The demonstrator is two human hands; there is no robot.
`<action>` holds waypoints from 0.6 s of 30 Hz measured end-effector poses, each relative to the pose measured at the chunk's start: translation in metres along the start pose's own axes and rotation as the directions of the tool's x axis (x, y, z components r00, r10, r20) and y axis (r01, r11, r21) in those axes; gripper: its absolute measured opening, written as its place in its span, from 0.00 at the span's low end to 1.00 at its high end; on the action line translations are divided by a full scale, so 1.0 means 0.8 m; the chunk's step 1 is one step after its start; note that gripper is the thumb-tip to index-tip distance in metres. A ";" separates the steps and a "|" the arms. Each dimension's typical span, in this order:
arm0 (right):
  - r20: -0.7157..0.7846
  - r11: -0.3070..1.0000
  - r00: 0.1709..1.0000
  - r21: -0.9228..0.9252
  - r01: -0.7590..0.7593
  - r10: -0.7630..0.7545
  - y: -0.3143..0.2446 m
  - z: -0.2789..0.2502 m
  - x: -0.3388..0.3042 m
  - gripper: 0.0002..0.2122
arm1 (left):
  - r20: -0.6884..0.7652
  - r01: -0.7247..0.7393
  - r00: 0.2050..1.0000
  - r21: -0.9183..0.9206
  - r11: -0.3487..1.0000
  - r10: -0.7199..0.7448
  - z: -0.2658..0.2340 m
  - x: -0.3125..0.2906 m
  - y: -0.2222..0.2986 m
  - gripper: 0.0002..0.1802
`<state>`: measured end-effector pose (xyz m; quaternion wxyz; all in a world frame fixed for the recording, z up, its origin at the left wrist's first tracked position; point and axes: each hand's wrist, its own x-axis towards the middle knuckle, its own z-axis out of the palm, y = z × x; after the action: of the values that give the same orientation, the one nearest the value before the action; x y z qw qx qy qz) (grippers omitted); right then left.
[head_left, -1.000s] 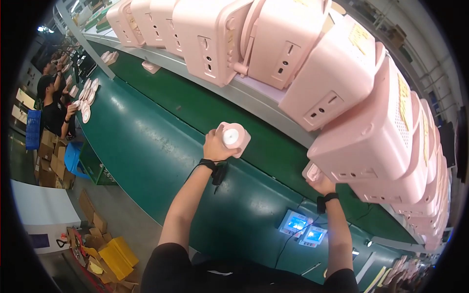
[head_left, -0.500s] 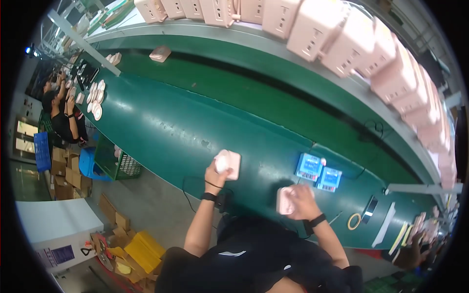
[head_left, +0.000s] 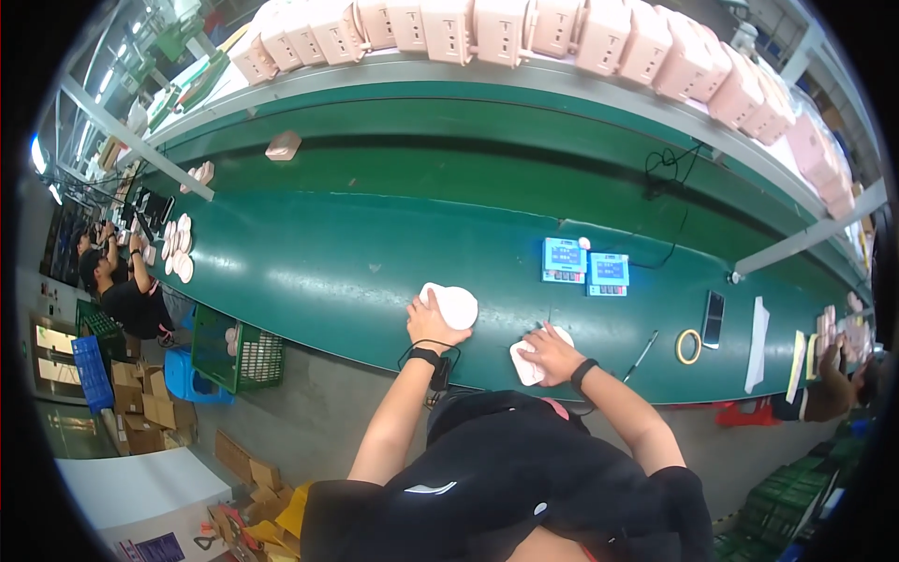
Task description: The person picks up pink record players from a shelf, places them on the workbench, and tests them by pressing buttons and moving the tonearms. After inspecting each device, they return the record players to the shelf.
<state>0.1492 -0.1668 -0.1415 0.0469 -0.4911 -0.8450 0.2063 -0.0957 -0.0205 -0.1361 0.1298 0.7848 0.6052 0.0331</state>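
My left hand (head_left: 427, 324) is closed around a pale pink part with a round white face (head_left: 453, 307), held over the green bench (head_left: 356, 272). Beneath it, a squarish pink edge shows beside the thumb. To the right, near the bench's front edge, my right hand (head_left: 556, 358) has its fingers bent over a flat, pale pink squarish part (head_left: 527, 368). The fingers and palm hide much of this part. Two small blue devices with lit screens, one a blue box (head_left: 565, 257) and the other its neighbour (head_left: 608, 272), lie beyond my right hand.
A pen (head_left: 641, 352), a yellow tape ring (head_left: 688, 347), a dark flat object (head_left: 714, 318) and a white strip (head_left: 757, 347) lie to the right. Pink housings (head_left: 500, 33) line the raised shelf. Round parts (head_left: 178, 248) and a co-worker (head_left: 131, 295) are at left, near a green crate (head_left: 253, 359).
The view has tilted and shifted. The round part in my left hand now covers more of the pink square piece. My right hand's part has turned and looks paler and flatter.
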 end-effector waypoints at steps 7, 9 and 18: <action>0.037 0.992 0.991 -0.020 0.127 -0.126 0.018 -0.008 0.003 0.35 | 0.048 0.084 0.995 -0.004 0.996 -0.083 0.001 0.000 0.016 0.63; 0.042 0.993 0.992 -0.023 0.117 -0.116 0.018 -0.008 0.001 0.35 | 0.050 0.088 0.995 -0.002 0.996 -0.088 0.002 -0.001 0.018 0.63; 0.020 0.992 0.999 -0.120 0.045 -0.043 0.003 0.006 -0.012 0.38 | -0.012 0.127 0.992 -0.008 0.992 -0.127 0.018 -0.019 0.020 0.65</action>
<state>0.1550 -0.1757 -0.1460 0.0144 -0.4727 -0.8668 0.1581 -0.0820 -0.0412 -0.1446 0.1306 0.7439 0.6547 0.0320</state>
